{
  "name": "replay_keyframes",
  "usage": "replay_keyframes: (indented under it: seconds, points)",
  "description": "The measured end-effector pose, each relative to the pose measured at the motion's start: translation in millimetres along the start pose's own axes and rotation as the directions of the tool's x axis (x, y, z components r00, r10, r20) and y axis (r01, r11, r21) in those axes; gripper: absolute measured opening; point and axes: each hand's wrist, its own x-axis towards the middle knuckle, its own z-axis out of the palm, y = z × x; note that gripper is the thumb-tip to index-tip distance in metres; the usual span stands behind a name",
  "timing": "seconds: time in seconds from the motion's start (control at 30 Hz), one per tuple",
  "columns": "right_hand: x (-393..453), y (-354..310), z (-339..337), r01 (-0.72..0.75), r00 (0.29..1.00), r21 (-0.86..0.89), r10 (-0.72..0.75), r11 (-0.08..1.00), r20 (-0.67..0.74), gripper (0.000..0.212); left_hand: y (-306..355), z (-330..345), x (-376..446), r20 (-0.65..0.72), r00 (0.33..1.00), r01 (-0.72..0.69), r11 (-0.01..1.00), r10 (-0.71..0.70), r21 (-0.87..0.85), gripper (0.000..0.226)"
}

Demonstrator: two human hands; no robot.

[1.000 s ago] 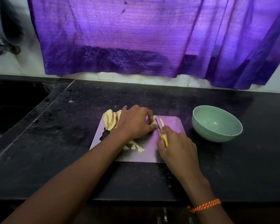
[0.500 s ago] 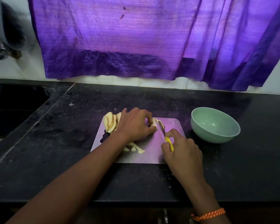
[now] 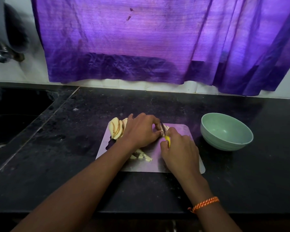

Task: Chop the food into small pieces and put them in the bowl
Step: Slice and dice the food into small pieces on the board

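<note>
A thin steel cutting board [image 3: 182, 129] lies on the black counter. A fan of pale food slices [image 3: 116, 129] leans at its far left corner. My left hand [image 3: 141, 131] presses down on a few slices [image 3: 165, 127] near the board's middle. My right hand [image 3: 177, 151] grips a yellow-handled knife [image 3: 167, 138], its blade down against those slices beside my left fingertips. Several small cut pieces [image 3: 143, 155] lie on the board under my left wrist. The green bowl [image 3: 226, 131] stands empty to the right of the board.
A dark sink [image 3: 12, 114] is sunk into the counter at the left. A purple curtain [image 3: 157, 44] hangs over the wall behind the counter. The counter's front edge [image 3: 141, 212] runs just below my forearms.
My right hand has moved the knife forward and back through the slices held by my left hand. The view has shifted slightly; the board, bowl and cut pieces stay in place.
</note>
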Motion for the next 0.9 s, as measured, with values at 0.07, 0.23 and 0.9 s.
replay_keyframes:
  seconds: [0.07,0.23,0.9]
  points:
    - [-0.6,-1.3,1.5,-0.004,1.000,-0.006,0.004,1.000,0.000,0.035,0.8,0.4,-0.2,0.000,1.000,0.002,1.000,-0.002,0.001,0.016]
    - [-3.0,-0.9,0.5,-0.024,0.999,0.019,0.024,1.000,-0.028,0.040,1.0,0.2,0.7,0.010,1.000,0.008,1.000,-0.008,0.001,0.020]
    - [-0.4,1.6,0.7,0.031,0.999,-0.076,-0.029,0.997,0.029,0.037,2.8,0.2,-1.8,-0.020,1.000,0.008,1.000,-0.008,0.028,0.022]
